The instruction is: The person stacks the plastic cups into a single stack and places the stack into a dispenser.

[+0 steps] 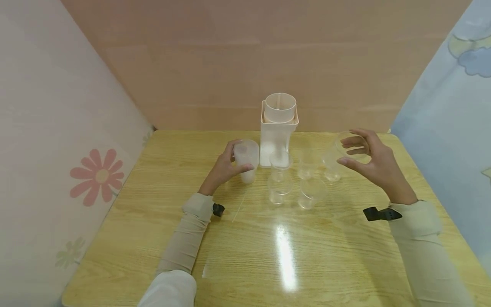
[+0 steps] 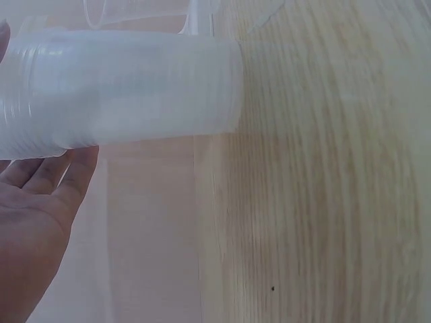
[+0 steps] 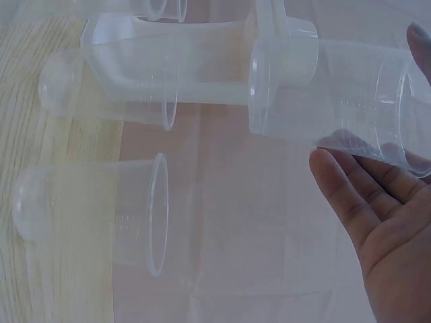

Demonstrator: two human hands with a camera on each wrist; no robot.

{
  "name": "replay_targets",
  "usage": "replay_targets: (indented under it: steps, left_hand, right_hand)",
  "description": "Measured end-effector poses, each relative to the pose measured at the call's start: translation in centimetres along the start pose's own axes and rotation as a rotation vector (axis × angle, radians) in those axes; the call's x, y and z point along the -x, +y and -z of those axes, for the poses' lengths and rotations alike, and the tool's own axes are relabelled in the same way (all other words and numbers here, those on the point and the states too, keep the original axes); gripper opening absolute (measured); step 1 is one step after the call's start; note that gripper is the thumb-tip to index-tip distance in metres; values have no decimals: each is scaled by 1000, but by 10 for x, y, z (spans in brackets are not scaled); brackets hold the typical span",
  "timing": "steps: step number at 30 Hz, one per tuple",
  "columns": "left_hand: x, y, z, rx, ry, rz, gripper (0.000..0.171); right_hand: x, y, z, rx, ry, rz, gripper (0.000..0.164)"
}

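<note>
A nested stack of clear plastic cups (image 1: 246, 157) stands upright toward the table's back, and my left hand (image 1: 224, 169) grips it with fingers and thumb around its upper part. The left wrist view shows the ridged rims of this stack (image 2: 135, 87) close to my fingers. On the right, my right hand (image 1: 379, 160) holds a single clear plastic cup (image 3: 330, 87) near its rim, above the table. Several more clear cups (image 1: 280, 185) stand mouth up on the table between my hands. One of them, another clear cup (image 3: 135, 215), shows below the held cup.
Behind the cups, a pale dispenser-like stand (image 1: 274, 143) with a round tube on top stands by the back wall. A thin clear strip (image 1: 239, 207) lies on the wooden table (image 1: 153, 238) near my left wrist. Walls border the table's back and both sides.
</note>
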State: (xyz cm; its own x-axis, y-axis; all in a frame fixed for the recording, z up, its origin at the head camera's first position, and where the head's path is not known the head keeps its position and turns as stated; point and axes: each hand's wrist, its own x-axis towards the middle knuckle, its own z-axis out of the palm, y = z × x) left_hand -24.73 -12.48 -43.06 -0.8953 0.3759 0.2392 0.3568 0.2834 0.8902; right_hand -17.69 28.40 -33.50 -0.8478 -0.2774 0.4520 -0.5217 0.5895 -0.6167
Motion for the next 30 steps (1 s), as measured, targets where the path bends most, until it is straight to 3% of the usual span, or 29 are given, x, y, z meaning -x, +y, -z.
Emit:
replay_targets:
  steps: [9,19,30]
  left_hand:
    - [-3,1,-2,-16,20,-13,87]
    - [-7,5,-4,8,-12,8,86]
    - [-8,5,-8,-17,-23,-25,87]
  right_hand:
    - [-11,-2,-1,-9,6,82,82]
    - [-17,-5,-3,-42,17,131,82]
    - [-22,-6,-6,-33,7,182,88]
